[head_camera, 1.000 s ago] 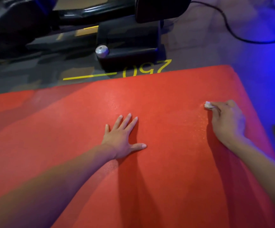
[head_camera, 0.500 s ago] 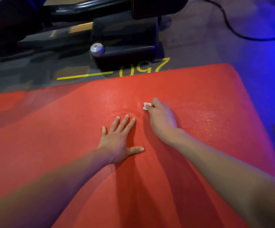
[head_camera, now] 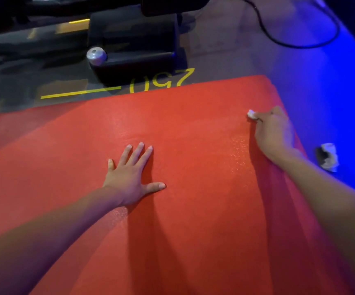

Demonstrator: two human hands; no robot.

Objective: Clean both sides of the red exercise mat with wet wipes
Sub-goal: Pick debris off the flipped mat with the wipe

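Right hand (head_camera: 275, 133) — wet wipe (head_camera: 252, 114) pinched — is now found near the red mat (head_camera: 193, 231) right edge, moved from centre; left hand (head_camera: 129, 177) stays flat, fingers spread.

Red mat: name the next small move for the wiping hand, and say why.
Probably sweep the wipe back toward the left hand. The right hand pinches it near the red mat's right edge, and the left hand presses the mat flat.

The red exercise mat (head_camera: 193, 209) lies flat on the floor, a small white wet wipe (head_camera: 251, 114) near its far right corner.
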